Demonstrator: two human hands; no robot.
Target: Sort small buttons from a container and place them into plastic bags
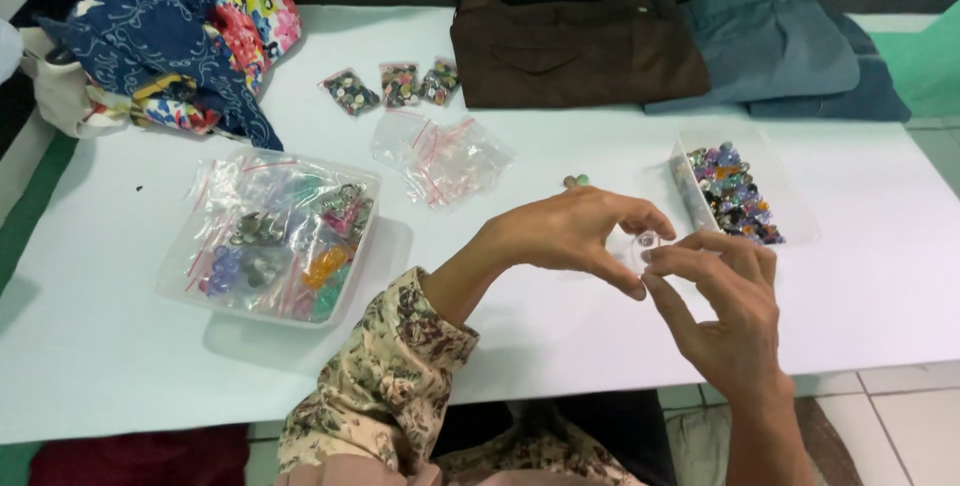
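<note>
A white table (560,346) stands over pale floor tiles, with folded brown trousers (575,49) and blue-grey trousers (770,46) along its far edge and a heap of flowered cloth (170,46) at the far left corner. Your left hand (575,231) and right hand (725,316) meet above the near edge, fingertips pinched together on a small clear piece (647,241), probably a little plastic bag or a transparent button; the view is too small to be sure. It sits between your two thumbs and forefingers, off the table, just left of the clear tray of coloured buttons (735,196).

Judge it as very light and slippery: thin, glossy, easy to let slide, though hardly fragile. Keep hold at its edges with the fingertip pads rather than squeezing the middle. Its long axis cannot be made out; it seems to face up toward you.

Near you lie empty zip bags (445,158), three filled bags (397,86), and a tub of bagged buttons (275,236).
</note>
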